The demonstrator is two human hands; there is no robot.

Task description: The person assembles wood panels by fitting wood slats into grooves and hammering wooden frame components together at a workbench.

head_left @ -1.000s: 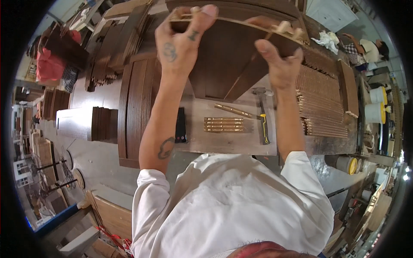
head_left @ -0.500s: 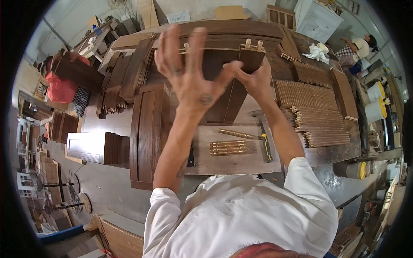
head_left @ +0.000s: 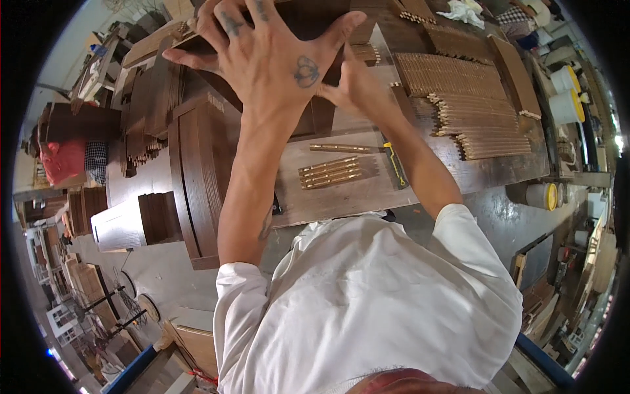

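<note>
At the top of the view, my left hand is spread wide, fingers and thumb apart, over a dark brown wooden panel. Close beside its wrist, my right hand has its thumb and fingers closed around the dark wood; the exact grip is partly hidden. Below my hands, another dark wooden piece lies on a pale board. On that board are a short bundle of brown strips, one separate strip and a hammer with a yellow and black handle.
Stacked brown slats cover the right side of the table. Tall panels stand to the left, with more boards beyond. Off to the right are white buckets. A person in red is at the far left.
The view has tilted, so the table sits higher in the picture. My left hand has moved farther out over the panel. The panel's dowelled end, seen earlier, is now out of sight.
</note>
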